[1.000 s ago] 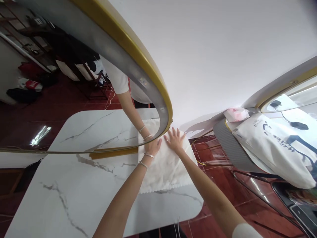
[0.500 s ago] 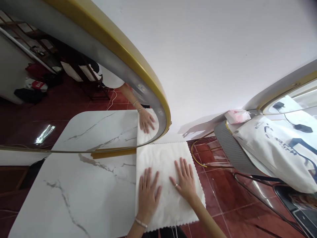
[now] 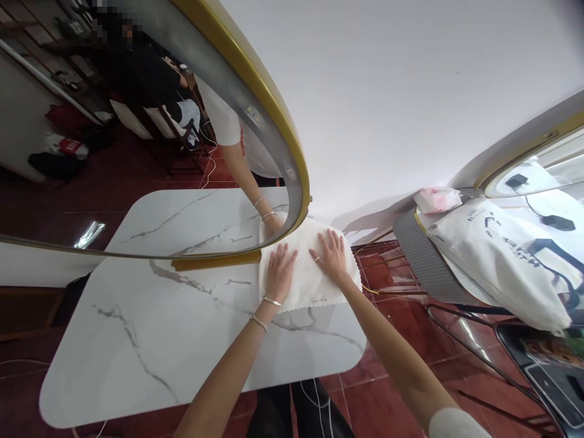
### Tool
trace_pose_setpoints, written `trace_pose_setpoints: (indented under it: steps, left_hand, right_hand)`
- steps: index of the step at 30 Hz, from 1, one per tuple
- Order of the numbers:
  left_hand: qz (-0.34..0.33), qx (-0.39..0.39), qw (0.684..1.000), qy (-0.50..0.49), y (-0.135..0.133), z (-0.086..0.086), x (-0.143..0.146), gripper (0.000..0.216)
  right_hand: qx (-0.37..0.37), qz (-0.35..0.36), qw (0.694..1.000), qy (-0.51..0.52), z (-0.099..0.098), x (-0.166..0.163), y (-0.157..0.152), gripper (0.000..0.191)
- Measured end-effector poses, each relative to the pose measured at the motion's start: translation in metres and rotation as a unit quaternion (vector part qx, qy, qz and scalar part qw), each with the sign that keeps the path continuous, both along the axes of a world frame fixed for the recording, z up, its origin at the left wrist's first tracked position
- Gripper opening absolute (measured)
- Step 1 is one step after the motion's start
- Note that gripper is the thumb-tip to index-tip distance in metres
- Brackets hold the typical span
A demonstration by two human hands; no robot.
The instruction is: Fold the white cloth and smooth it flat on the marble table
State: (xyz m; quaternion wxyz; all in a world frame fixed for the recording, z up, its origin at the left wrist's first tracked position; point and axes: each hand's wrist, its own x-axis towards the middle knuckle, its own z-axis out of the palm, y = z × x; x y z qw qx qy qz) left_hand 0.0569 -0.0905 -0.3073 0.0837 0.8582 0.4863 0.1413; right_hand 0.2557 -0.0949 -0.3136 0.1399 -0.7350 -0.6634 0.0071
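Note:
A white cloth (image 3: 303, 286) with a scalloped near edge lies on the far right part of a white marble table (image 3: 182, 340), up against the wall. My left hand (image 3: 279, 271) rests flat on the cloth's left half, fingers stretched out; two bracelets circle that wrist. My right hand (image 3: 331, 258), a ring on one finger, lies flat on the cloth's right half with fingers spread. Neither hand holds anything. A gold-framed oval mirror (image 3: 255, 115) just beyond reflects the table, the cloth and my left arm.
A white printed bag (image 3: 497, 261) and a pink-white packet (image 3: 435, 199) lie on a grey-edged surface at right. Red tiled floor (image 3: 392, 371) surrounds the table. A second gold-framed mirror (image 3: 538, 164) is at far right. Dark furniture and bags show in the mirror's reflection.
Both hands slid back away from me to the far end of the cloth, and the cloth now looks shorter, its near edge farther off. My view also pulled back from the table.

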Motion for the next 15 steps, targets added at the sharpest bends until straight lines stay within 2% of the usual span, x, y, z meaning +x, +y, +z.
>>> trace_pose_setpoints:
  steps: [2,4,7,11,13,15]
  left_hand:
    - [-0.018,-0.003,1.000,0.002,-0.016,0.001,-0.004,0.045]
    - [-0.027,0.000,1.000,0.004,-0.040,0.005,-0.012,0.047]
    - [-0.040,0.002,0.999,0.022,-0.084,0.010,-0.031,0.065]
    - [-0.052,0.006,0.997,0.051,-0.142,0.013,-0.059,0.068]
    - [-0.052,0.016,0.997,0.057,-0.161,0.012,-0.069,0.068]
    - [-0.050,0.026,0.997,0.060,-0.166,0.009,-0.073,0.068]
  right_hand:
    - [0.009,-0.016,1.000,0.014,0.002,-0.006,-0.022,0.047]
    - [0.008,-0.010,1.000,0.014,0.004,-0.015,-0.057,0.045]
    - [-0.005,0.033,0.999,-0.016,0.005,-0.033,-0.122,0.056]
    - [-0.040,0.052,0.997,-0.044,0.004,-0.059,-0.197,0.067]
    - [-0.038,0.056,0.997,-0.047,0.002,-0.068,-0.216,0.069]
    - [-0.028,0.057,0.997,-0.050,-0.001,-0.071,-0.220,0.069]
